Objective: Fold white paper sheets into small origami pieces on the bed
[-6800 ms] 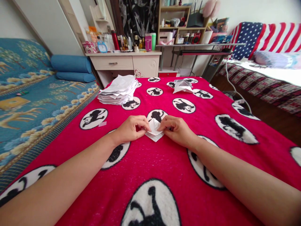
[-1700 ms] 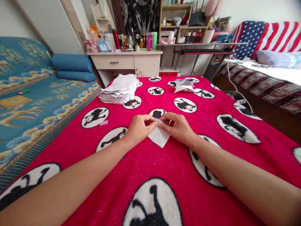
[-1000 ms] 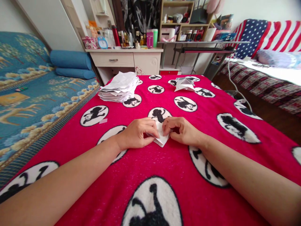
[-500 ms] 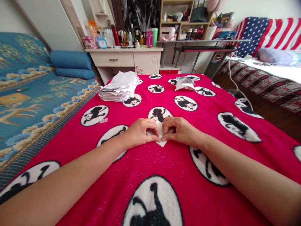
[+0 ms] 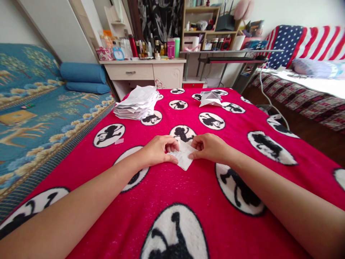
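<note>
A small folded piece of white paper (image 5: 184,155) lies on the red blanket (image 5: 172,190), one corner pointing toward me. My left hand (image 5: 163,149) is at its left edge, with curled fingers above and the thumb along the near side. On the opposite edge my right hand (image 5: 206,146) pinches the paper between thumb and fingers. Both hands rest low over the blanket, and the middle of the paper shows between them. The far corner is partly in view beyond my fingers.
A stack of white paper sheets (image 5: 137,103) sits at the far left of the blanket. Farther right stands a folded paper shape (image 5: 210,99). A small pale scrap (image 5: 119,141) lies left of my hands. Beyond are a dresser (image 5: 140,70) and a blue sofa (image 5: 40,104).
My hands have moved apart from the middle of the paper toward its side edges, uncovering more of it. The view has tilted slightly upward.
</note>
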Tool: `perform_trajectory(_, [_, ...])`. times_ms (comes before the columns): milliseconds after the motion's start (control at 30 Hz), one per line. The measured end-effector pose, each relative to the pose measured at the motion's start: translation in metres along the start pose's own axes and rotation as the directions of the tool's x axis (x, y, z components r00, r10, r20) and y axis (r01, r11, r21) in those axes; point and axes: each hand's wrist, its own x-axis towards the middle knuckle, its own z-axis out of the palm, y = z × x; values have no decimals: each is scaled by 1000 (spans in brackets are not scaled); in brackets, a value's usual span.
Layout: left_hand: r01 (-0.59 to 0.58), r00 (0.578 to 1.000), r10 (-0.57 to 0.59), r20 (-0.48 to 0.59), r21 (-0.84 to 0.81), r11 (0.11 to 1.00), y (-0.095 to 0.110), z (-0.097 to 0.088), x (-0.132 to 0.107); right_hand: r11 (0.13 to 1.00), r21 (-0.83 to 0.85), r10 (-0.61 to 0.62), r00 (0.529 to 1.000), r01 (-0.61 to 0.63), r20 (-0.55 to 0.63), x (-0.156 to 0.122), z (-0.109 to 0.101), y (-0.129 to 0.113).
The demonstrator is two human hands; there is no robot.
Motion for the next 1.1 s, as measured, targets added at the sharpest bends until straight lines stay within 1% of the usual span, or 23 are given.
perform_trajectory(67, [-5, 1000, 5, 3, 26, 1000, 0, 0, 0, 1000, 0, -6, 1000, 6, -25, -1, 0, -3])
perform_trajectory(133, [-28, 1000, 27, 12, 79, 996, 1, 0, -1, 998, 69, -5, 1000, 6, -21, -2, 2, -6])
perform_trajectory(200, [-78, 997, 73, 38, 149, 986, 4, -2, -1, 970, 241, 11, 1000, -14, 14, -3, 5, -10])
perform_trajectory(267, [-141, 989, 128, 70, 221, 965, 9, -4, -2, 904, 425, 35, 999, -46, 33, -4, 9, -14])
perform_trajectory(333, [-191, 981, 174, 82, 297, 936, 18, -4, -3, 839, 541, 61, 998, -54, 6, -6, 13, -19])
perform_trajectory(367, [-201, 980, 189, 70, 342, 918, 23, -4, -5, 819, 572, 67, 998, -45, -17, -7, 15, -23])
perform_trajectory(433, [-213, 974, 226, 25, 446, 869, 35, -1, -8, 814, 581, 61, 994, 0, -85, -10, 18, -31])
perform_trajectory(533, [-178, 961, 265, -79, 557, 811, 49, 7, -14, 869, 483, 23, 968, 103, -249, -16, 21, -44])
perform_trajectory(600, [-120, 960, 244, -140, 582, 804, 53, 12, -17, 894, 418, -16, 943, 163, -333, -21, 21, -51])
perform_trajectory(667, [-70, 960, 211, -185, 569, 819, 53, 16, -19, 908, 359, -74, 926, 216, -369, -26, 20, -56])
perform_trajectory(733, [-45, 958, 181, -222, 507, 861, 50, 17, -18, 918, 290, -146, 912, 269, -384, -30, 18, -59])
perform_trajectory(800, [-12, 955, 118, -271, 362, 932, 45, 16, -15, 913, 240, -213, 888, 329, -408, -31, 15, -59])
perform_trajectory(867, [59, 950, -19, -310, 121, 991, 39, 15, -11, 900, 215, -231, 832, 380, -504, -30, 13, -55])
perform_trajectory(900, [103, 946, -105, -308, -22, 994, 36, 15, -9, 897, 205, -216, 794, 391, -569, -28, 13, -52])
perform_trajectory(933, [143, 940, -185, -288, -162, 976, 34, 15, -8, 901, 201, -183, 755, 385, -629, -25, 13, -48])
perform_trajectory(967, [175, 934, -250, -256, -282, 943, 32, 15, -6, 905, 214, -141, 733, 368, -666, -21, 14, -44])
perform_trajectory(1000, [197, 930, -295, -222, -378, 905, 30, 16, -5, 901, 262, -92, 742, 346, -664, -17, 15, -39])
perform_trajectory(1033, [213, 927, -325, -190, -447, 869, 28, 16, -5, 879, 355, -34, 783, 319, -621, -13, 16, -35])
perform_trajectory(1100, [241, 922, -358, -143, -512, 824, 24, 17, -4, 778, 582, 52, 901, 234, -432, -7, 19, -27])
